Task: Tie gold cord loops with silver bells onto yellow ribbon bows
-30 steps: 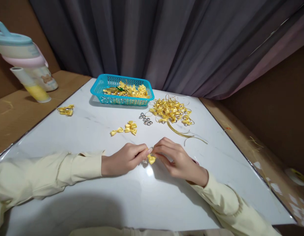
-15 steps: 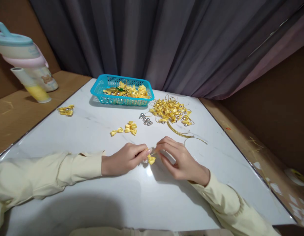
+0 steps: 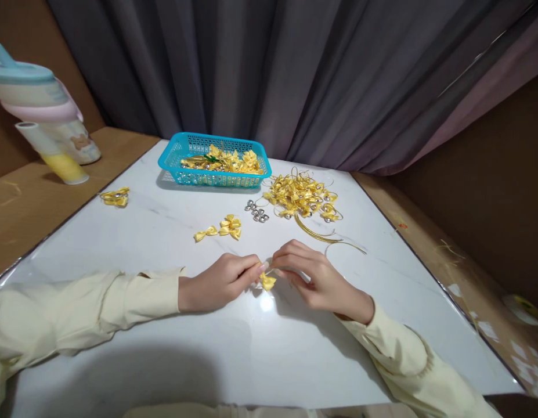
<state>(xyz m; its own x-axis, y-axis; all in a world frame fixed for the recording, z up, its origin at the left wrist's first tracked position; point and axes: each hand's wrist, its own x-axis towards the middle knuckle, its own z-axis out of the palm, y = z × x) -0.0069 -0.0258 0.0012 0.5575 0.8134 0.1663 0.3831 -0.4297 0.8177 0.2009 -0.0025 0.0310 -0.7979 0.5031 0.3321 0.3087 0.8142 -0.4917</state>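
Observation:
My left hand (image 3: 234,281) is closed in a pinch on a yellow ribbon bow (image 3: 267,282), which shows just past its thumb and fingertip. My right hand (image 3: 314,278) is beside the bow, fingers bent and tips pinched together near a thin pale cord that runs toward the left fingertips; most of the cord is hidden. Beyond the hands lie a few loose yellow bows (image 3: 230,226) and a small cluster of silver bells or beads (image 3: 257,211). Several gold cords (image 3: 314,233) curve on the table in front of a pile of yellow bows with cords and silver pieces (image 3: 301,194).
A blue plastic basket (image 3: 172,165) with yellow bows stands at the back of the white table (image 3: 173,360). Another small bow bundle (image 3: 115,197) lies at the left. A tumbler (image 3: 42,104) and a yellow thread spool (image 3: 62,165) stand on the cardboard at far left.
My right hand has shifted very slightly left and up, closer to the left fingertips. The left hand still pinches the bow. Loose things on the table look the same.

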